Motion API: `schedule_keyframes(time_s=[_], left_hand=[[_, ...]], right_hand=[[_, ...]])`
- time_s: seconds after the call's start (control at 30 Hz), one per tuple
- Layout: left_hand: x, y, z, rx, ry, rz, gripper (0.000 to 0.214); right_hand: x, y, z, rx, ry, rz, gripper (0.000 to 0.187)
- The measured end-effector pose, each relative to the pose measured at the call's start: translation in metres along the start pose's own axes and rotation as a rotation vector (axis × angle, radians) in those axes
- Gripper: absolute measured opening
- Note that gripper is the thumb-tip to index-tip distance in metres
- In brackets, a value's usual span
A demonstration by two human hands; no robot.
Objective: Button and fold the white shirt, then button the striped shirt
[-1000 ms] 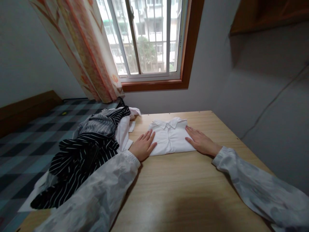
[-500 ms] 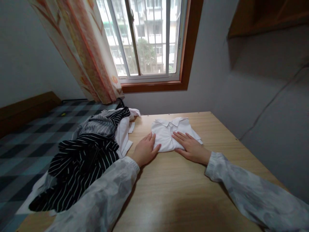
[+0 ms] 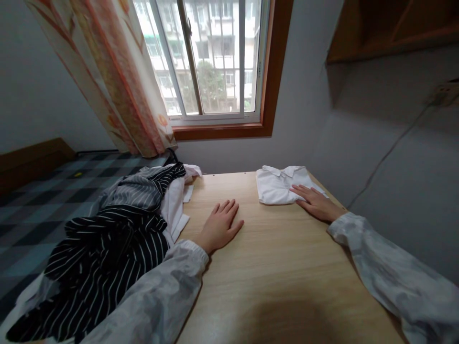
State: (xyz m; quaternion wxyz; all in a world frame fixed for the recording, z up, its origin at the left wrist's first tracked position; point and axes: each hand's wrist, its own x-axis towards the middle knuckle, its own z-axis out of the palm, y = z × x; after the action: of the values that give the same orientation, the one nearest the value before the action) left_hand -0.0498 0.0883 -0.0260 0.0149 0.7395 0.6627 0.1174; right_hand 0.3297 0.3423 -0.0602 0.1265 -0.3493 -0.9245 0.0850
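A folded white collared shirt (image 3: 276,188) lies flat near the far right corner of the wooden table (image 3: 258,267), its collar toward the wall. My right hand (image 3: 317,203) rests on the shirt's right side, fingers stretched out. On the table to the left of the shirt is my left hand (image 3: 220,225), flat with fingers spread, touching no garment. Left of that hand, a loose pile of clothes holds a black garment with white stripes (image 3: 111,253) and white cloth (image 3: 175,205).
A bed with a checked cover (image 3: 32,210) stands at the left. Behind the table are a window (image 3: 215,62) and a patterned curtain (image 3: 118,86). A wooden shelf (image 3: 390,33) juts from the right wall above a cable (image 3: 390,148).
The folded white shirt has shifted right and farther back on the table, with my right hand on it. My left hand has come off the shirt. The view has turned slightly right.
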Motion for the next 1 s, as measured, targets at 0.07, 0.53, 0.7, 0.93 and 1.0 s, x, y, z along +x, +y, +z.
schedule_keyframes(time_s=[0.07,0.53,0.7,0.93,1.0], left_hand=[[0.0,0.0,0.0,-0.005,0.007,-0.001,0.066],[-0.004,0.0,-0.001,-0.027,0.013,-0.008,0.066],[-0.004,-0.002,0.002,-0.026,0.014,-0.001,0.067],[-0.003,-0.001,0.001,-0.019,-0.027,-0.002,0.07],[-0.003,-0.001,0.0,-0.023,-0.028,-0.005,0.07]], right_hand=[[0.003,0.016,0.001,-0.029,0.025,0.029,0.066],[0.044,-0.031,0.031,-0.128,0.249,0.105,0.072],[0.051,-0.018,0.039,-0.091,0.208,0.124,0.076],[0.047,-0.011,0.036,-0.092,0.2,0.122,0.076],[0.045,-0.015,0.036,-0.083,0.212,0.129,0.076]])
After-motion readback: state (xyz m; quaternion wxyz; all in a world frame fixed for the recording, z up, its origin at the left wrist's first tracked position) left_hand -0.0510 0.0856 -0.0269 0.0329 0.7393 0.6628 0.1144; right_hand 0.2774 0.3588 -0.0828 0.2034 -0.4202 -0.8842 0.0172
